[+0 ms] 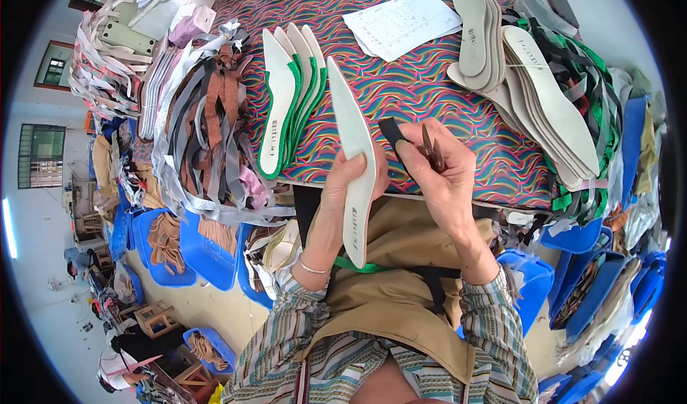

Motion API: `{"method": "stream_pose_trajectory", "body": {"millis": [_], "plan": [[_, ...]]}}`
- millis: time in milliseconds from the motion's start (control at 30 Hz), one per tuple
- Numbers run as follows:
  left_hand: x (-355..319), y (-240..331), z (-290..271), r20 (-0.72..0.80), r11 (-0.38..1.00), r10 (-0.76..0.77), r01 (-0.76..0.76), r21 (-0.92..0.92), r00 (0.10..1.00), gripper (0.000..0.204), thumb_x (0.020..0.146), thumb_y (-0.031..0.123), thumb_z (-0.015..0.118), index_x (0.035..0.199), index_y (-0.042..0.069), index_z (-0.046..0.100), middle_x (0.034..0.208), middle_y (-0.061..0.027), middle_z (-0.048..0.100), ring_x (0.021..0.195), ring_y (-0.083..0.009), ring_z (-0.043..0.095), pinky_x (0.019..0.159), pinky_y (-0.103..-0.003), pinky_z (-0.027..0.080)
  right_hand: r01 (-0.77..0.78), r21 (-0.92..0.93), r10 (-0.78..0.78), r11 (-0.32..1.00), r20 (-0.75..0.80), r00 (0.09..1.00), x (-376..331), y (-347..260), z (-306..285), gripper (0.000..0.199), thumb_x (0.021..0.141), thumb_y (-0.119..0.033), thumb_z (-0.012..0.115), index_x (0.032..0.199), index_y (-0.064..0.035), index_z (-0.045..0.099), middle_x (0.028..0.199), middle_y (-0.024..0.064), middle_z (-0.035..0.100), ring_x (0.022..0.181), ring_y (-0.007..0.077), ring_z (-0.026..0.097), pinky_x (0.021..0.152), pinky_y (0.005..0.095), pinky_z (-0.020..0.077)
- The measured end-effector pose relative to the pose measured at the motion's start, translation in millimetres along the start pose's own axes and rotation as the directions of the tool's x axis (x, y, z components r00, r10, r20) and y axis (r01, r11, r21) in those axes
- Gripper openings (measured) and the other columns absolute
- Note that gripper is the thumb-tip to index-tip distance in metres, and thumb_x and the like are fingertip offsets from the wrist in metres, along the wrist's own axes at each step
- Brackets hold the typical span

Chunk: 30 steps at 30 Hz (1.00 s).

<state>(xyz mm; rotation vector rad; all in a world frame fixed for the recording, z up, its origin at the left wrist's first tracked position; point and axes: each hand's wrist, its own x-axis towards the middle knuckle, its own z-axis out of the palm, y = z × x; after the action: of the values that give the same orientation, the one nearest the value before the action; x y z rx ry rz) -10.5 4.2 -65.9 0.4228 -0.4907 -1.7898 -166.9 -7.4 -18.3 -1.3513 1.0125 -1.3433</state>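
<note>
From the head view, gripping a white insole (353, 162) upright at centre in the left hand (342, 182), pinching a black strap (391, 133) and small scissors (431, 150) in the right hand (445, 171), leaving green-edged insoles (285, 107) at eleven o'clock and a bare stack (544, 103) at two o'clock waiting.

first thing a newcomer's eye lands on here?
Probably the wavy multicoloured table cover, which fills the upper middle. At its near edge, the left hand holds a long white insole on edge, while the right hand pinches a black strap together with a small dark tool. More white insoles with green edging are fanned out just behind.
</note>
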Motion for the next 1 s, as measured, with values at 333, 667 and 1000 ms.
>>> {"method": "stream_pose_trajectory", "body": {"millis": [333, 667, 1000], "plan": [[-12, 14, 19, -0.341, 0.933, 0.107, 0.024, 0.359, 0.934, 0.028, 0.084, 0.007, 0.074, 0.111, 0.003, 0.065, 0.098, -0.0071, 0.071, 0.079, -0.0143, 0.069, 0.068, -0.027, 0.057, -0.083, -0.023, 0.083, 0.996, -0.011, 0.997, -1, 8, -1, 0.023, 0.090, 0.003, 0.061, 0.111, 0.0020, 0.069, 0.086, -0.0054, 0.053, 0.067, -0.0005, 0.042, 0.056, 0.0167, 0.0332], [-11, 14, 20, -0.297, 0.856, 0.189, -0.009, 0.517, 0.936, 0.026, 0.084, 0.006, 0.074, 0.108, 0.001, 0.067, 0.094, -0.0072, 0.072, 0.077, -0.0139, 0.069, 0.067, -0.027, 0.056, -0.298, 0.252, 0.290, 0.921, 0.067, 0.955, -1, 2, -10, 0.015, 0.087, 0.001, 0.064, 0.100, 0.0015, 0.072, 0.074, -0.0060, 0.057, 0.057, 0.0009, 0.042, 0.052, 0.0180, 0.0328], [-5, 15, 40, -0.282, 0.890, 0.087, 0.053, 0.453, 0.955, 0.021, 0.086, 0.009, 0.072, 0.105, 0.000, 0.069, 0.091, -0.0086, 0.072, 0.074, -0.0141, 0.069, 0.063, -0.027, 0.056, -0.230, 0.065, 0.218, 0.971, 0.151, 0.964, 17, 4, -18, 0.008, 0.088, -0.005, 0.067, 0.089, 0.0019, 0.069, 0.072, -0.0025, 0.060, 0.059, 0.0020, 0.048, 0.053, 0.0184, 0.0362]]}}
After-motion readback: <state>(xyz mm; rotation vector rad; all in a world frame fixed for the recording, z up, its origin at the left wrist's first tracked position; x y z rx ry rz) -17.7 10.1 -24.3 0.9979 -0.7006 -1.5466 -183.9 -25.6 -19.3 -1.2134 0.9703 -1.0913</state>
